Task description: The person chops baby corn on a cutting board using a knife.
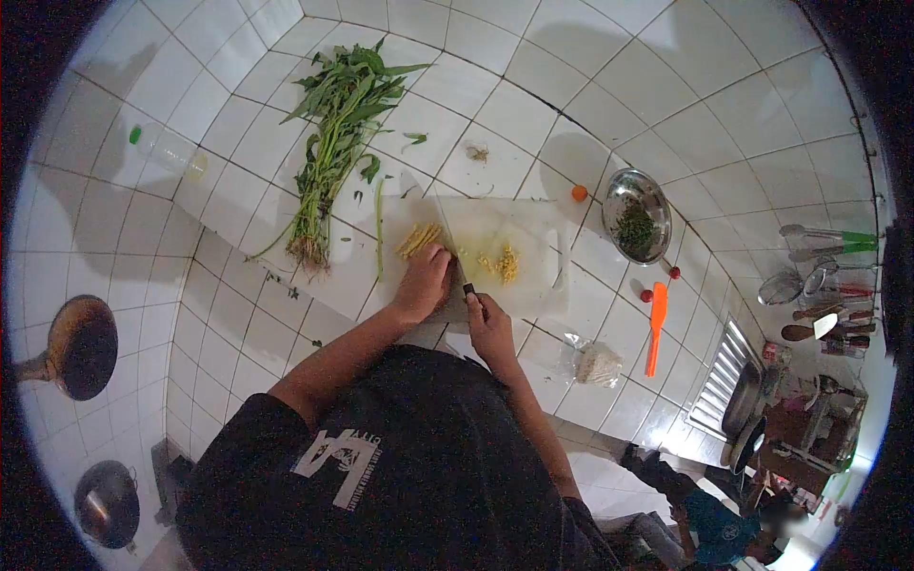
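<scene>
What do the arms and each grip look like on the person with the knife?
The left arm and right arm are bare below short black sleeves. The left grip and right grip are ordinary, gloveless human ones. The black shirt has a white print.

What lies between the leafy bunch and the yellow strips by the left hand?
In the head view, a thin green stem and small leaf scraps lie between the leafy bunch and the yellow strips.

Wall (743, 105): white-tiled, is rising at the far side. Surface (519, 171): white-tiled, is spreading below it. Slatted panel (720, 381): is standing at right. Light (664, 423): is gleaming beside the panel.
</scene>
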A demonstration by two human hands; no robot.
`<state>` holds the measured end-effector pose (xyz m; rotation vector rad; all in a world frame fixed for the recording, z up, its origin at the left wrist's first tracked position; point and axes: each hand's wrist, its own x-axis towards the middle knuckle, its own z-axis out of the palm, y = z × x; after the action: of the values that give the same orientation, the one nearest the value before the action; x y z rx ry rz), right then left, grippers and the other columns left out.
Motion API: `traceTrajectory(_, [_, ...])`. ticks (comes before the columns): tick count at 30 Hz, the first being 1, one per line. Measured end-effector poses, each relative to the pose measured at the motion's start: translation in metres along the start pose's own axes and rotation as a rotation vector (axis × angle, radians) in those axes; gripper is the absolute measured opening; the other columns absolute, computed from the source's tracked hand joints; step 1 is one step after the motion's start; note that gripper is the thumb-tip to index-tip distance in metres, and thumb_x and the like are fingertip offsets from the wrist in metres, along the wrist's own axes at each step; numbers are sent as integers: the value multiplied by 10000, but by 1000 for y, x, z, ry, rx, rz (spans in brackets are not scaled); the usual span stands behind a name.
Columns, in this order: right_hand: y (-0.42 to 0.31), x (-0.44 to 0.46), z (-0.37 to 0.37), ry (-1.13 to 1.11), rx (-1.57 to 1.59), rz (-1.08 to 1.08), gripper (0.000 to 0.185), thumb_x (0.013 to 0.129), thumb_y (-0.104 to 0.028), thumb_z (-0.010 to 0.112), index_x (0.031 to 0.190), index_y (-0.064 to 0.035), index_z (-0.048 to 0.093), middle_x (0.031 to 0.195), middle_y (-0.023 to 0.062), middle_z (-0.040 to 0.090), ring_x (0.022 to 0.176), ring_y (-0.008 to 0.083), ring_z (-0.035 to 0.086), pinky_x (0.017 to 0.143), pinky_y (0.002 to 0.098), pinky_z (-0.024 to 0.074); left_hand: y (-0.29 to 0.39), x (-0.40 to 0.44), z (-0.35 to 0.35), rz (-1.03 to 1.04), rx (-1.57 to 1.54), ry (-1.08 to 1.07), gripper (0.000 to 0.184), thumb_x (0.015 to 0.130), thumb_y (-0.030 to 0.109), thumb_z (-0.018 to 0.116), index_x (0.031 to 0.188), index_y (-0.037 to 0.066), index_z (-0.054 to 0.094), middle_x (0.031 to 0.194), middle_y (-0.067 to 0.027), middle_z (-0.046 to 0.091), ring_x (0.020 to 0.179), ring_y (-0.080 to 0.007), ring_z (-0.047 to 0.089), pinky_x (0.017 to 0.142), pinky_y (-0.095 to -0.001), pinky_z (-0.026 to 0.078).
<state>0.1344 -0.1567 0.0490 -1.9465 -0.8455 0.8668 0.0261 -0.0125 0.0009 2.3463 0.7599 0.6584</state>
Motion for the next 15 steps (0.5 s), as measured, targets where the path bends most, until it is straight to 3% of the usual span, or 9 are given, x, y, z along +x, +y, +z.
traceTrajectory(3, [-1,0,0,55,-98,-12,366,1043,-345,550,1060,2,665,664,155,597,597,245,580,596,401,456,0,-1,-1,39,20,52,237,853,11,636,1076,-12,559,1061,-193,546,1047,-406,542,920,-480,446])
traceTrajectory(5, [-4,0,-8,45,-151,124,388,1041,-372,532,1115,-11,654,896,248,692,807,405,689,729,437,527,0,2,2,52,-32,89,201,886,22,620,1074,-9,557,1033,-194,548,1015,-407,547,899,-478,448])
traceTrajectory(9, [18,-4,-11,96,-95,158,382,1043,-371,527,1144,-26,655,899,235,693,794,378,695,722,435,524,-7,2,7,49,-141,152,89,974,71,564,1028,2,547,930,-194,541,901,-406,548,811,-487,445])
traceTrajectory(13, [17,-13,-11,74,-87,143,381,1042,-367,536,1158,-25,657,879,230,695,777,362,693,722,420,527,-4,2,7,-3,-167,184,83,983,80,551,955,7,521,889,-198,513,844,-402,523,751,-505,416])
traceTrajectory(15, [10,-15,-8,64,-42,52,349,1042,-313,567,1082,23,654,651,80,550,609,126,501,566,314,424,-2,3,7,106,-105,322,129,988,83,545,902,4,492,851,-196,494,794,-395,503,712,-503,399])
